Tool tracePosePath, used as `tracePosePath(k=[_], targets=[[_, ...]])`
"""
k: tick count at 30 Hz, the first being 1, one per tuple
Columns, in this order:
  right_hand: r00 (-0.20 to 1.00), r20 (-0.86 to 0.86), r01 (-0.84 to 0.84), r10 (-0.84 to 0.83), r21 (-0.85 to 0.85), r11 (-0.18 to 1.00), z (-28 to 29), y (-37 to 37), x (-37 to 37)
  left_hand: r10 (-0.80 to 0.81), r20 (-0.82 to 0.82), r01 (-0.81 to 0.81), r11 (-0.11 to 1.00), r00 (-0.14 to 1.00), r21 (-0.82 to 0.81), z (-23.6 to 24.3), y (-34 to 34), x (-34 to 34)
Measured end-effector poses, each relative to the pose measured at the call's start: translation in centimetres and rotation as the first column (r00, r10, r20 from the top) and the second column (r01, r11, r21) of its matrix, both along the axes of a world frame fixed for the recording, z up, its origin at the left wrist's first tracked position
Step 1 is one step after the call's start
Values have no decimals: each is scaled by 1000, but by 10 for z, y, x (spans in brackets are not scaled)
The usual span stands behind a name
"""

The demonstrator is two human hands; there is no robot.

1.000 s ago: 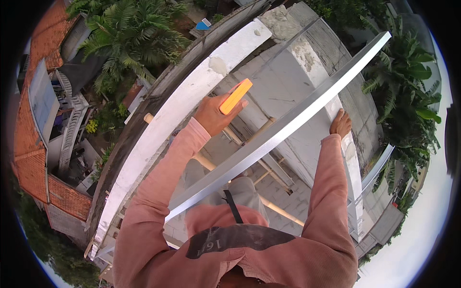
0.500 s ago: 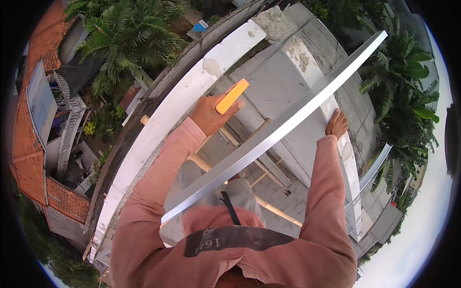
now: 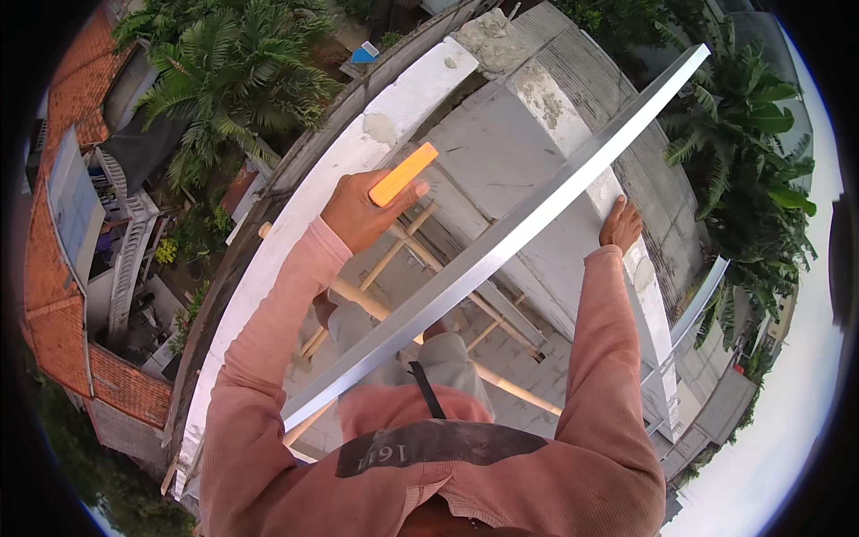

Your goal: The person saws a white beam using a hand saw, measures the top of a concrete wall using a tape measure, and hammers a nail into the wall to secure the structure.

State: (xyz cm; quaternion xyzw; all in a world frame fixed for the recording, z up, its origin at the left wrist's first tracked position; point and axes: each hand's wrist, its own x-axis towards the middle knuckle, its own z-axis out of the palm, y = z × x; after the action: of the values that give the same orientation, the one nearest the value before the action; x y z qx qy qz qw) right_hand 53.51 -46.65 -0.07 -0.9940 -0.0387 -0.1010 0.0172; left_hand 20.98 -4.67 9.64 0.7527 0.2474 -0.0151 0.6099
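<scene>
My left hand (image 3: 355,210) is closed round a small orange block-shaped tool (image 3: 403,175); its exact kind I cannot make out. That hand is above the inner edge of the left white wall (image 3: 386,123). Fingers stretched, my right hand (image 3: 620,225) lies on the pale top of the plastered wall (image 3: 601,199) at the right and holds nothing. Between my arms a long silver metal channel (image 3: 501,239) slants from beside my left elbow up to the far right, its far end beyond the right wall.
Beneath me, bamboo poles (image 3: 519,389) cross above a grey block floor (image 3: 550,358). Rough concrete (image 3: 492,40) sits at the far wall corner. Beyond the walls are palms (image 3: 242,80), orange tiled roofs (image 3: 58,251) and a drop to the ground on the left.
My left hand has moved left and slightly nearer with the orange tool. My right hand stays on the wall, and the whole scene has shifted slightly with my head.
</scene>
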Motion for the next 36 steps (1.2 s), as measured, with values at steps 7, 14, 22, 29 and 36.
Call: tracePosePath(k=[7,14,22,29,36], targets=[[991,18,-130,130,-16,991,-8,-13,12,-3,19,0,993,1000,121,12,-2,77],[1000,16,13,-12,-49,999,8,6,-8,-65,-21,65,997,998,30,69,10,3],[1000,-15,-24,24,-5,1000,3,4,-1,-99,-122,120,977,987,177,41,16,86],[1000,13,-23,23,-28,999,2,-8,2,17,65,-19,999,998,30,61,6,-37],[998,37,-50,51,-18,999,-5,3,-3,-23,-15,24,998,1000,64,21,8,82]])
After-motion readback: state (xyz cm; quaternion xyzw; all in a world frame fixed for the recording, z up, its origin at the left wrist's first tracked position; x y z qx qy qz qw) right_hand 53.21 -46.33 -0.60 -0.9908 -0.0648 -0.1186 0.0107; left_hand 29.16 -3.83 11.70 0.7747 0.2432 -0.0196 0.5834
